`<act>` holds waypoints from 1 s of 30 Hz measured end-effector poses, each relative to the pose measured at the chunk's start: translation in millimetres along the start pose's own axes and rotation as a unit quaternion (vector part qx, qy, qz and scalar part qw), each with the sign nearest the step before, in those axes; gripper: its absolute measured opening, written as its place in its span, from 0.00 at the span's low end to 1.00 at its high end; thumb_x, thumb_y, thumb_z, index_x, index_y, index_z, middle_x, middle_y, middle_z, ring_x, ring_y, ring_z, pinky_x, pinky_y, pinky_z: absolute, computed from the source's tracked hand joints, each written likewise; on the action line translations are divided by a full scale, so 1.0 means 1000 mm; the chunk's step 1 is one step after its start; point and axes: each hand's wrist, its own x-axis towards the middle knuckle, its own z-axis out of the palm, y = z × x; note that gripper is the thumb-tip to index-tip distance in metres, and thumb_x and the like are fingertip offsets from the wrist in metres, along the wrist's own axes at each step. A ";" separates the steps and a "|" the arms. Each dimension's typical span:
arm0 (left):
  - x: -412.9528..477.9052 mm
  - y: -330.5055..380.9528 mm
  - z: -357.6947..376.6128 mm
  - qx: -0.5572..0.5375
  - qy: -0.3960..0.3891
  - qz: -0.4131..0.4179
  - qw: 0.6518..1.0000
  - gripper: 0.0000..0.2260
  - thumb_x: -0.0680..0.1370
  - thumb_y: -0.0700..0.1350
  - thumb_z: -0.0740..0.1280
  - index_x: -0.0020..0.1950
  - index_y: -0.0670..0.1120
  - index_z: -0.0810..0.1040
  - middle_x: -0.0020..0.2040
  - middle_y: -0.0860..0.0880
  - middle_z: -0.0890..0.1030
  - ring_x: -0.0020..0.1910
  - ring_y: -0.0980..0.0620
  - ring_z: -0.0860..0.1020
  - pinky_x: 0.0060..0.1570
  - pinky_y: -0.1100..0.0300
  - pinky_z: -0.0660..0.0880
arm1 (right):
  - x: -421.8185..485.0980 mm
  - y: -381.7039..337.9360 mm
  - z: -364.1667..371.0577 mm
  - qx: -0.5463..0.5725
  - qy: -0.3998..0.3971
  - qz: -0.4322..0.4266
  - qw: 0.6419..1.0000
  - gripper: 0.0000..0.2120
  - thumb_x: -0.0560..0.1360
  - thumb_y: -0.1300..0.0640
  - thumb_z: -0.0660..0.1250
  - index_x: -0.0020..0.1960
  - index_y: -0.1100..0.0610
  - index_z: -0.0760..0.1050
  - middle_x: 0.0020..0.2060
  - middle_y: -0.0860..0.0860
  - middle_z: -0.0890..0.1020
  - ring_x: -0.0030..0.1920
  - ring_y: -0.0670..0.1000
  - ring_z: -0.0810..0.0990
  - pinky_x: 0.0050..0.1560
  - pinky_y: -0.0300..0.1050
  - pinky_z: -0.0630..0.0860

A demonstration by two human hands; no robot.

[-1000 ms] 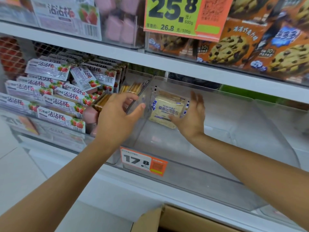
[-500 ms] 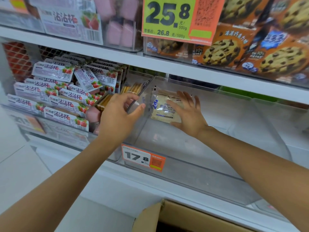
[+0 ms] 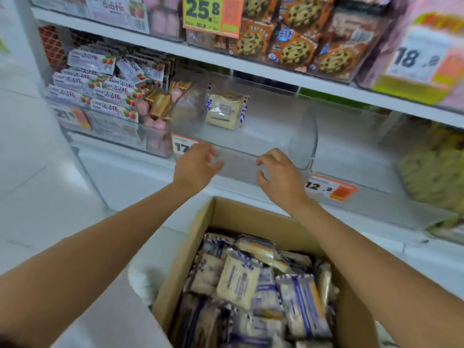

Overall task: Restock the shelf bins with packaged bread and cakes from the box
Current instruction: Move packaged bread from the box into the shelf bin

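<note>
One packaged bread [image 3: 224, 111], pale with blue trim, leans against the back left of a clear plastic shelf bin [image 3: 303, 144]. Below it an open cardboard box [image 3: 233, 217] holds several of the same bread packs [image 3: 238, 280]. My left hand [image 3: 194, 167] hovers in front of the bin's front wall, fingers apart and holding nothing. My right hand [image 3: 281, 177] is beside it, also in front of the bin and above the box's far edge, with fingers spread and nothing in them.
The bin to the left is full of strawberry-printed snack packs [image 3: 100, 89]. Cookie packs [image 3: 296, 46] fill the shelf above. Price tags [image 3: 330, 188] hang on the shelf edge. A bin with yellowish packs [image 3: 434, 169] sits at the right.
Both hands have pulled back out of the bin, leaving the bread pack inside. The view has tilted down, so the open box now shows.
</note>
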 end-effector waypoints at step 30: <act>-0.127 -0.050 0.165 0.409 -0.449 0.085 0.790 0.23 0.70 0.61 0.73 0.59 0.51 0.73 0.67 0.46 0.69 0.68 0.44 0.65 0.67 0.46 0.63 | -0.268 0.095 0.033 0.118 -0.301 0.355 0.877 0.10 0.77 0.60 0.66 0.57 0.52 0.78 0.51 0.48 0.79 0.48 0.47 0.77 0.46 0.37 0.71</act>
